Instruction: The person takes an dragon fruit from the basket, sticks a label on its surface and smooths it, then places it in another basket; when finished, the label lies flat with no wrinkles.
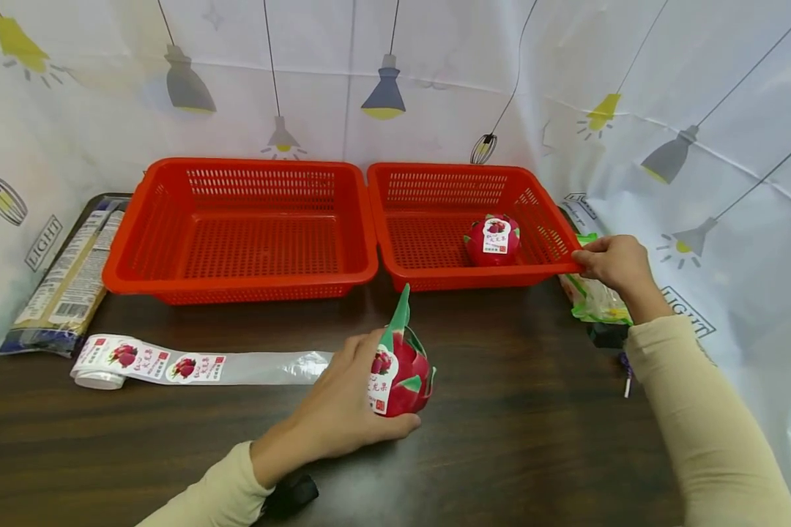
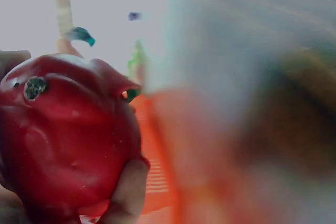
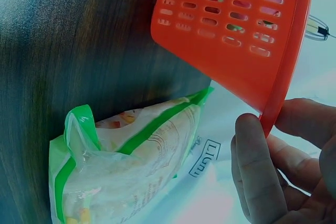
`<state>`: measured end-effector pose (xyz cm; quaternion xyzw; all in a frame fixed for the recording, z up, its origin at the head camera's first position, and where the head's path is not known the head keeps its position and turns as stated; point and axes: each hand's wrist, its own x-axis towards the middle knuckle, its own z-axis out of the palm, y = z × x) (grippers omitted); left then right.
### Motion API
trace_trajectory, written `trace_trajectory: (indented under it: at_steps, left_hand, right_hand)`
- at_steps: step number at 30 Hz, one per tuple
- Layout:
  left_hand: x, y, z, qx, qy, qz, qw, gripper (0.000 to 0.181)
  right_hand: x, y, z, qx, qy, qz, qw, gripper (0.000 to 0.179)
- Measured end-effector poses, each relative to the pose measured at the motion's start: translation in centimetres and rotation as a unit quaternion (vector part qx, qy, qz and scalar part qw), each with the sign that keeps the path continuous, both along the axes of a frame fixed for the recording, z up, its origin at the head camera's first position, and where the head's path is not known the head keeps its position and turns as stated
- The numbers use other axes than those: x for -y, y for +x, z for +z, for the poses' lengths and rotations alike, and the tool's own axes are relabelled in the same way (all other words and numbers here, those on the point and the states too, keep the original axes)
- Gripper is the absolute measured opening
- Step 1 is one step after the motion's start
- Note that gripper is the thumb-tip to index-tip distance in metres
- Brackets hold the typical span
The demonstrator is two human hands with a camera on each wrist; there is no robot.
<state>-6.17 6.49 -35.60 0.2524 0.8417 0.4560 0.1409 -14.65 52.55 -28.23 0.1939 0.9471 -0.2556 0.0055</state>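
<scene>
Between left fingers [image 1: 359, 359], dragon fruit [image 1: 402, 369]

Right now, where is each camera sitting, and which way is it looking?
Head: looks down over the table; both hands, sleeves show.
Left wrist: close behind the left hand, facing its dragon fruit; fingers show.
Right wrist: low, facing the right hand pinching the right basket's rim.
Shared: head view shows that rim too.
</scene>
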Motion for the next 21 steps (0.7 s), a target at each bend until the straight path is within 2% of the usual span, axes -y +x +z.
trace_trajectory:
  at_steps: [3, 5, 7, 9, 11, 12, 14, 16, 19, 21]
  left_hand:
    - [1.6, 0.7, 2.9, -0.010, 0.013, -0.011, 0.9998, 0.103]
    - [2.3, 0.9, 5.0, -0.037, 0.025, -0.017, 0.9989, 0.103]
    - [2.5, 0.4, 7.2, -0.081, 0.040, -0.017, 0.9957, 0.103]
    - [2.1, -0.7, 9.2, -0.130, 0.058, -0.015, 0.9896, 0.101]
    - [1.2, -2.4, 11.0, -0.164, 0.076, -0.010, 0.9835, 0.099]
    - [0.5, -3.4, 11.8, -0.169, 0.082, -0.006, 0.9822, 0.097]
    - [-1.1, -5.7, 13.1, -0.160, 0.088, 0.002, 0.9833, 0.094]
    - [-3.1, -8.2, 13.9, -0.137, 0.082, 0.016, 0.9871, 0.093]
    - [-6.5, -11.6, 13.7, -0.095, 0.043, 0.050, 0.9933, 0.095]
    - [-8.8, -13.6, 12.7, -0.072, 0.006, 0.075, 0.9946, 0.096]
  right_hand:
    - [0.0, 0.0, 0.1, 0.003, 0.010, 0.009, 0.9999, 0.046]
    - [0.0, 0.0, 0.2, 0.005, 0.017, 0.017, 0.9997, 0.045]
    - [-0.1, 0.1, 0.3, 0.006, 0.020, 0.022, 0.9995, 0.045]
    - [-0.2, 0.1, 0.4, 0.006, 0.027, 0.026, 0.9993, 0.044]
    - [-0.3, 0.2, 0.6, 0.008, 0.033, 0.029, 0.9990, 0.044]
    - [-0.4, 0.2, 0.6, 0.008, 0.037, 0.031, 0.9988, 0.043]
    - [-0.3, 0.1, 0.7, 0.009, 0.048, 0.035, 0.9982, 0.042]
    - [-0.3, 0.1, 0.7, 0.009, 0.057, 0.040, 0.9975, 0.042]
    - [-0.2, 0.0, 0.7, 0.012, 0.068, 0.050, 0.9964, 0.041]
    - [0.0, -0.1, 0.5, 0.017, 0.071, 0.056, 0.9958, 0.040]
